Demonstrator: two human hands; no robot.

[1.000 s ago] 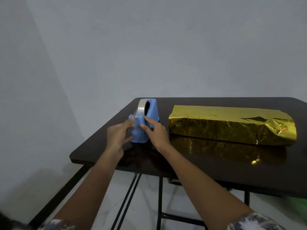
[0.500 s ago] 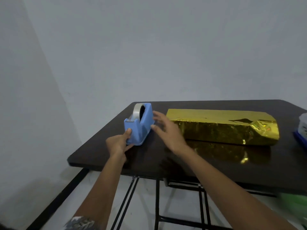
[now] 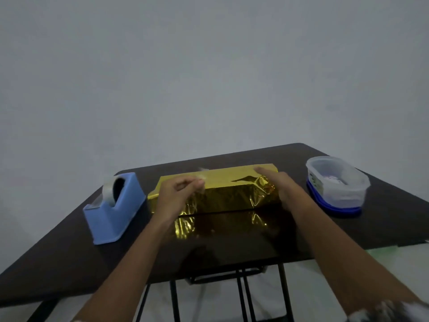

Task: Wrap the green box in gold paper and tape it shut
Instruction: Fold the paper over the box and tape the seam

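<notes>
The box wrapped in gold paper [image 3: 222, 196] lies across the middle of the dark table [image 3: 232, 242]; no green shows. Its right end is crumpled and folded. My left hand [image 3: 176, 196] hovers over the left half of the box, fingers curled, pinching a short strip of clear tape [image 3: 201, 180] that is blurred. My right hand [image 3: 285, 189] lies on the right end of the box with straight fingers, the index fingertip on the top face near the fold.
A blue tape dispenser [image 3: 116, 205] with a clear roll stands left of the box. A clear plastic tub on a blue lid [image 3: 336, 184] sits at the right. The table's near edge runs below my forearms, with black legs under it.
Both hands left the dispenser and moved right to the gold box. The left hand now carries a strip of tape, and the view swung right, bringing the tub into sight.
</notes>
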